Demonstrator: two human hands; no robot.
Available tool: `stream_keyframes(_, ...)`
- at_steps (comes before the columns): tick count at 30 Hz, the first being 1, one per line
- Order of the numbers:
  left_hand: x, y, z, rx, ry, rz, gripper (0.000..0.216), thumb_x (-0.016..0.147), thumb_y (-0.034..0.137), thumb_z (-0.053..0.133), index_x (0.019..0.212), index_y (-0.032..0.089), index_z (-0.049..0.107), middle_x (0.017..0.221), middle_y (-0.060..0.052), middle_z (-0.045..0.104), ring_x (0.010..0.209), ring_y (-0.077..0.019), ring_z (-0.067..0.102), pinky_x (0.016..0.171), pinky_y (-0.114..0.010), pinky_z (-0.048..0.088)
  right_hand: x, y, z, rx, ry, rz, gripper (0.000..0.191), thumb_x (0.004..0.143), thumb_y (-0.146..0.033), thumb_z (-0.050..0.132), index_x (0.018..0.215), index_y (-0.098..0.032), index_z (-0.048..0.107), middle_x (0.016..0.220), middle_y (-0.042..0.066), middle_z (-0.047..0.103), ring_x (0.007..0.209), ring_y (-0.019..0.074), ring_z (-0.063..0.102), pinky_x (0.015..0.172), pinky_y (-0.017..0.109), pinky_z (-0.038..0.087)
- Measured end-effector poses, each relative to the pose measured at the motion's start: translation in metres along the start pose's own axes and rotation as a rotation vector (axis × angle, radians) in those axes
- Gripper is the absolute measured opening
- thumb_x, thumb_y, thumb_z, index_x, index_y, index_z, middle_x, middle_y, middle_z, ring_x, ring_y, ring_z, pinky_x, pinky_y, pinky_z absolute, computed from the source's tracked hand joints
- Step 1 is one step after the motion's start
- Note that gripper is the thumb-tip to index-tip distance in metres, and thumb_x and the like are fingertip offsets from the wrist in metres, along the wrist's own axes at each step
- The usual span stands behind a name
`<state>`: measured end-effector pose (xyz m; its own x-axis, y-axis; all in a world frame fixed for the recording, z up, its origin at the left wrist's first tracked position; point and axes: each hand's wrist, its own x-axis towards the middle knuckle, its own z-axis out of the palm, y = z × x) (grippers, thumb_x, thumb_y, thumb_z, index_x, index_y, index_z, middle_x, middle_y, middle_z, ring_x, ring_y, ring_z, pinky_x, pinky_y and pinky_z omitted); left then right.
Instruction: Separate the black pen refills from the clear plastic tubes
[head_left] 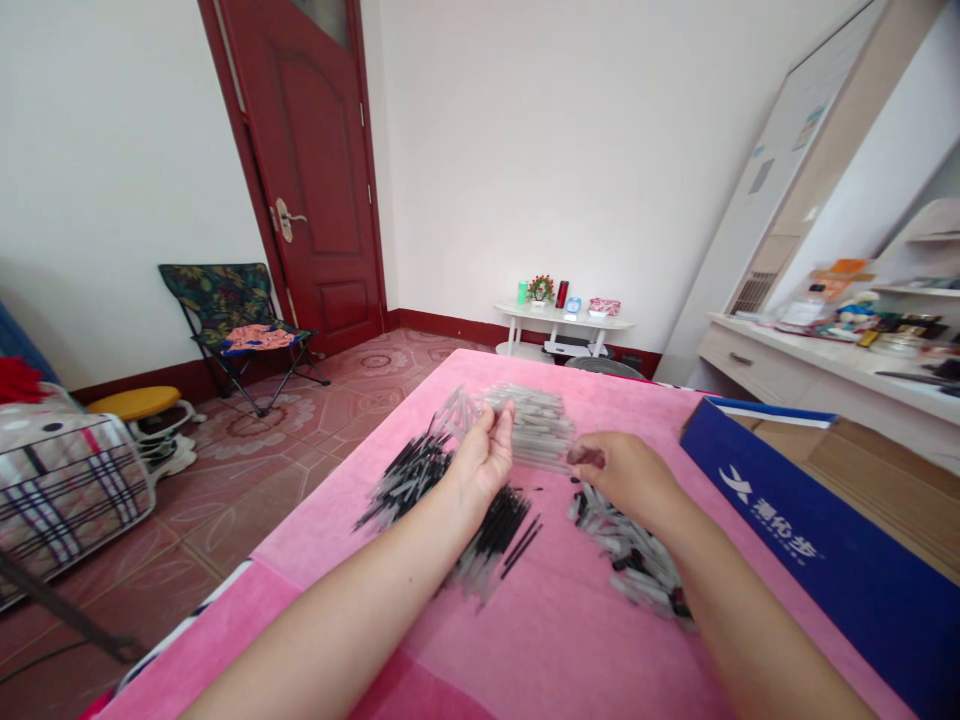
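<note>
My left hand (486, 452) is closed, thumb against fingers, above the pink cloth; whatever it pinches is too small to make out. Just beyond it lies a pile of translucent whitish tubes (540, 430). Thin black and clear sticks, which look like pen parts, lie in one heap (405, 475) left of that hand and another heap (506, 525), partly hidden by my left forearm. To the right, my right hand (626, 470) has its fingers curled together, blurred, and its contents cannot be told. Below it is a pile of short clear and black pieces (626, 550), partly covered by my right forearm.
The pink cloth (570, 640) covers the table. An open blue cardboard box (795, 510) stands at its right edge. Farther right is a cluttered white dresser (750, 360). A small white table (562, 318), a folding chair (244, 320) and a red door (315, 170) are behind.
</note>
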<state>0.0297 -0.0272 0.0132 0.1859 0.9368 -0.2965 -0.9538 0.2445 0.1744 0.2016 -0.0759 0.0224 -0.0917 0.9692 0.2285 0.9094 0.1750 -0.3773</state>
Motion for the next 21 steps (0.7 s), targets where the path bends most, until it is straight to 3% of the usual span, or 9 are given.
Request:
stream_keyframes(3,0.0,0.001,0.0,0.009,-0.012,0.003,0.017,0.083,0.009,0.044,0.071,0.009,0.056,0.065,-0.005,0.062,0.06,-0.0086,0.063,0.052,-0.012,0.053,0.0,0.003,0.012,-0.124,-0.097,0.027,0.012,0.064,-0.019,0.056,0.068,-0.023,0.066,0.071,0.001,0.066,0.068,0.0148,0.059,0.057,0.021,0.037)
stream_keyframes(10,0.002,-0.002,-0.003,0.039,-0.017,-0.007,0.015,0.082,0.009,0.045,0.07,0.009,0.054,0.064,-0.005,0.062,0.059,-0.009,0.063,0.053,-0.012,0.053,0.0,-0.001,0.032,-0.48,-0.087,0.159,0.018,0.068,-0.017,0.05,0.073,-0.022,0.067,0.082,0.008,0.067,0.08,0.0225,0.061,0.06,0.027,0.038)
stream_keyframes(17,0.002,-0.002,-0.004,0.058,-0.02,-0.016,0.014,0.082,0.01,0.046,0.07,0.01,0.054,0.064,-0.004,0.061,0.061,-0.0091,0.064,0.052,-0.012,0.053,0.001,0.01,0.035,-0.506,-0.129,0.209,0.019,0.062,-0.015,0.055,0.075,-0.021,0.068,0.082,0.011,0.067,0.082,0.0269,0.061,0.061,0.03,0.04)
stream_keyframes(21,0.003,-0.003,-0.005,0.064,-0.025,-0.022,0.014,0.082,0.01,0.046,0.071,0.01,0.054,0.065,-0.004,0.062,0.062,-0.0095,0.064,0.052,-0.012,0.053,0.0,0.012,0.037,-0.482,-0.139,0.177,0.025,0.064,-0.014,0.053,0.078,-0.027,0.069,0.082,0.008,0.067,0.083,0.0248,0.061,0.061,0.029,0.039)
